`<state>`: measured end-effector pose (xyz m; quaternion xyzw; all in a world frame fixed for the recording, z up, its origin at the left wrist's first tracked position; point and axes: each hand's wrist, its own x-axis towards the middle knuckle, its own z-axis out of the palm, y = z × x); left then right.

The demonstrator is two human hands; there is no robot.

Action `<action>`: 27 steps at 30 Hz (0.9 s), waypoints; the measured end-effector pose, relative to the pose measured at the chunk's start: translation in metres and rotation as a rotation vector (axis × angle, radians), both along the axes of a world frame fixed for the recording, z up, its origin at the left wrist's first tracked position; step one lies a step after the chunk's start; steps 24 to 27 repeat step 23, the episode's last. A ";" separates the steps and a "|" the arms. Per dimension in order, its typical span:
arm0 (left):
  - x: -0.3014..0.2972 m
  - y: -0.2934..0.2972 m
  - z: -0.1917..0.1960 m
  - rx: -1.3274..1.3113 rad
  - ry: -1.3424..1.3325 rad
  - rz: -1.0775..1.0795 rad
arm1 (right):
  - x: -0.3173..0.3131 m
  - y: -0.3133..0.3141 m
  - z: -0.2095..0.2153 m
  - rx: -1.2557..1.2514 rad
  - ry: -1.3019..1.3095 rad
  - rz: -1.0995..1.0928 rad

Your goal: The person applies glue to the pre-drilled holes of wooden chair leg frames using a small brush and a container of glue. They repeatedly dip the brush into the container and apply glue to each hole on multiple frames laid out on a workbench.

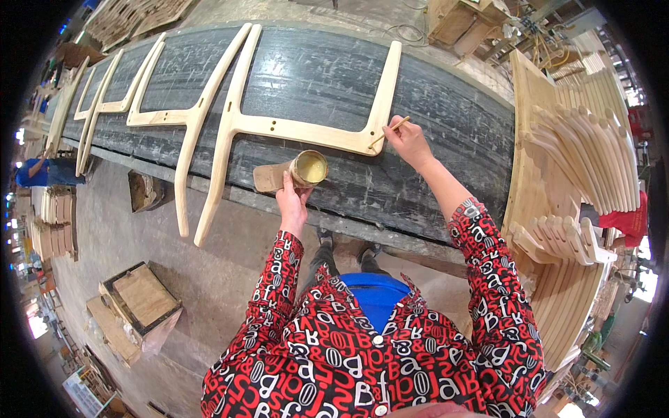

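My left hand [291,205] grips a round pot of pale yellow paste [310,168] at the table's near edge. A flat brown wooden piece [268,178] lies against the pot; whether it is joined to it I cannot tell. Between the fingers of my right hand [410,143] is a thin wooden stick [387,132], its lower tip at the right corner of a pale wooden chair frame [313,132]. Dark holes show in that corner and along the crosspiece. The frame lies flat on the table, its long curved leg reaching past the near edge.
More chair frames [167,117] lie along the dark table [446,104] to the left. Curved wooden parts [582,157] are stacked on a pallet at the right. A wooden box [143,296] stands on the floor at lower left. Another person [49,171] is at the far left.
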<state>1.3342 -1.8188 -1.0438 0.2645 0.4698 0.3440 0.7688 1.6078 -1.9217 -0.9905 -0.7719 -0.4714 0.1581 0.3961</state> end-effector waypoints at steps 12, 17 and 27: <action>-0.005 0.005 -0.008 0.009 -0.028 -0.001 | 0.012 0.010 0.009 0.018 0.030 -0.063; -0.005 0.003 -0.006 0.014 -0.019 0.008 | 0.017 0.015 0.004 0.020 0.015 -0.092; -0.006 0.000 -0.003 0.027 0.005 0.011 | 0.012 0.026 -0.019 0.041 -0.054 -0.014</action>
